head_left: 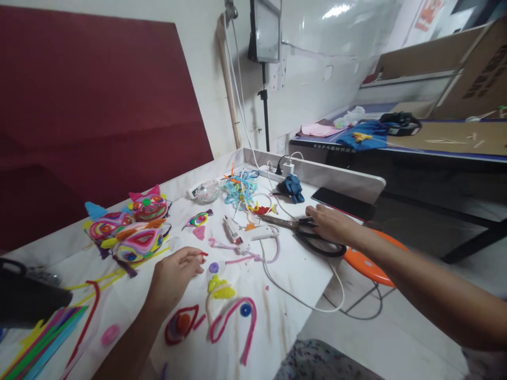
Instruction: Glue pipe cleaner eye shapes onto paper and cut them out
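Observation:
My left hand [176, 274] pinches a short red pipe cleaner piece [203, 256] over the white table, its fingertips together. At the table's right side, my right hand [330, 222] is closed on the upper handle of the black-handled scissors [320, 243], whose blades point left. A white glue gun [253, 234] lies left of the blades, its cord curling round. Near my left hand are a purple coil [214, 267] and a yellow fuzzy shape [222, 288]. Closer to me lie a red-rimmed eye shape [182, 323], a bent pink pipe cleaner [251, 332] and a blue disc [245, 310].
Colourful fuzzy masks [134, 240] stand at the left. A tangle of pipe cleaners [240, 186] lies at the back, near a blue cloth bundle [292, 188] and a phone [343, 203]. An orange stool [376, 258] stands beyond the table's right edge.

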A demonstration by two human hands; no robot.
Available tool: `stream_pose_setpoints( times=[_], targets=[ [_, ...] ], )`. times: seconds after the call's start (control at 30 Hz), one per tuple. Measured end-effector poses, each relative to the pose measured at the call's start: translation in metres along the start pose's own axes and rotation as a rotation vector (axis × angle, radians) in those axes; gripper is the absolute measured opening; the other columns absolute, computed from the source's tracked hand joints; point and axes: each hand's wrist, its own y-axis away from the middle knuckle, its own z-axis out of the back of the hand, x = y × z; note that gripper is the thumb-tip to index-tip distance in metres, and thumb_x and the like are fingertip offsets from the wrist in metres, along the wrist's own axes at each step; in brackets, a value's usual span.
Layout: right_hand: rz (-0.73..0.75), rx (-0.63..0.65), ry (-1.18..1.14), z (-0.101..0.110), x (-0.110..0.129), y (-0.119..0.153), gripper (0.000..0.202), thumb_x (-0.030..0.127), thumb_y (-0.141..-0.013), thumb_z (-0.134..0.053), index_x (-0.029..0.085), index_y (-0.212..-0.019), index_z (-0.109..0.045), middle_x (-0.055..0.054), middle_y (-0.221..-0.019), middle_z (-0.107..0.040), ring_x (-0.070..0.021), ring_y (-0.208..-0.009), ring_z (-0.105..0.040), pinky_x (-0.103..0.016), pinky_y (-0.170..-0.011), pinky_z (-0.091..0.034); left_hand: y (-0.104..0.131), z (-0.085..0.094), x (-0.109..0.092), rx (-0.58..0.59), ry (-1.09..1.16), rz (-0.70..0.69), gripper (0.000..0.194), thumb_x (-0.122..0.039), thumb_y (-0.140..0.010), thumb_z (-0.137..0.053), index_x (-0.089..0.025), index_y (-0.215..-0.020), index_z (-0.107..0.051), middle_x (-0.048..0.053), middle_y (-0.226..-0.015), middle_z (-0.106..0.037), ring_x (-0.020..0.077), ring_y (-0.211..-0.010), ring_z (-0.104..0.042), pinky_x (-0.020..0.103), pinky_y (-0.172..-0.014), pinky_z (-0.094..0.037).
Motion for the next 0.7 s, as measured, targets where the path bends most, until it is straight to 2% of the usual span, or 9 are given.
stream_pose_setpoints(
  times=[0.1, 0.2, 0.27, 0.37, 0.47, 0.57, 0.7],
  targets=[
    [0.059, -0.030, -0.014, 0.001, 0.003, 0.002, 0.017, 0.024, -0.099, -0.061, 0.016, -0.114, -0.063, -0.005, -0.106, -0.069, -0.0186, -0.091, -0.067, -0.037, -0.082, -0.055, -0.001, -0.001, 0.001, 0.008, -0.002, -0.010, 0.023, -0.047, -0.059, -0.065, -0.029, -0.072, -0.071, -0.002, -0.071, -0.076, 0.0232, -0.068, -0.073, 0.033, -0.067, -0.058],
    [0.076, -0.057, -0.025, 0.004, 0.007, 0.005, 0.014, 0.013, -0.094, -0.061, 0.014, -0.107, -0.065, -0.007, -0.101, -0.071, -0.0192, -0.084, -0.068, -0.033, -0.075, -0.053, -0.002, 0.002, 0.001, 0.014, -0.020, -0.021, 0.023, -0.048, -0.060, -0.064, -0.030, -0.071, -0.071, -0.002, -0.072, -0.076, 0.0230, -0.066, -0.072, 0.032, -0.066, -0.057],
    [0.089, -0.087, -0.038, 0.009, 0.013, 0.008, 0.015, 0.007, -0.091, -0.059, 0.011, -0.105, -0.066, -0.014, -0.100, -0.071, -0.0241, -0.085, -0.069, -0.033, -0.070, -0.049, -0.003, 0.007, -0.001, 0.009, -0.058, -0.028, 0.022, -0.048, -0.061, -0.062, -0.030, -0.071, -0.070, -0.002, -0.070, -0.076, 0.0222, -0.065, -0.071, 0.031, -0.064, -0.056],
    [0.157, -0.145, -0.095, 0.021, 0.030, 0.010, 0.018, 0.010, -0.094, -0.053, 0.010, -0.106, -0.066, -0.019, -0.105, -0.069, -0.0300, -0.094, -0.069, -0.034, -0.072, -0.046, -0.009, 0.018, -0.002, -0.003, -0.176, -0.076, 0.020, -0.045, -0.065, -0.059, -0.029, -0.070, -0.070, -0.004, -0.063, -0.072, 0.0211, -0.062, -0.069, 0.029, -0.061, -0.053],
    [0.281, -0.158, -0.186, 0.036, 0.056, 0.008, 0.016, 0.014, -0.095, -0.052, 0.015, -0.103, -0.066, -0.013, -0.101, -0.071, -0.0245, -0.088, -0.068, -0.031, -0.072, -0.045, -0.019, 0.029, -0.001, -0.031, -0.346, -0.169, 0.019, -0.039, -0.067, -0.057, -0.028, -0.072, -0.071, -0.003, -0.061, -0.071, 0.0213, -0.063, -0.068, 0.028, -0.061, -0.049],
    [0.425, -0.124, -0.274, 0.045, 0.083, -0.002, 0.013, 0.014, -0.092, -0.057, 0.017, -0.099, -0.068, -0.007, -0.093, -0.073, -0.0188, -0.080, -0.068, -0.026, -0.070, -0.044, -0.032, 0.036, 0.004, -0.031, -0.433, -0.269, 0.017, -0.031, -0.069, -0.056, -0.027, -0.073, -0.073, -0.002, -0.069, -0.075, 0.0208, -0.070, -0.069, 0.027, -0.067, -0.050],
    [0.592, -0.073, -0.361, 0.045, 0.113, -0.020, 0.010, 0.013, -0.088, -0.061, 0.017, -0.092, -0.069, -0.005, -0.088, -0.074, -0.0159, -0.076, -0.067, -0.023, -0.067, -0.044, -0.046, 0.041, 0.013, 0.073, -0.422, -0.354, 0.019, -0.020, -0.070, -0.058, -0.024, -0.074, -0.075, 0.003, -0.085, -0.078, 0.0213, -0.081, -0.069, 0.029, -0.080, -0.051]
  ],
)
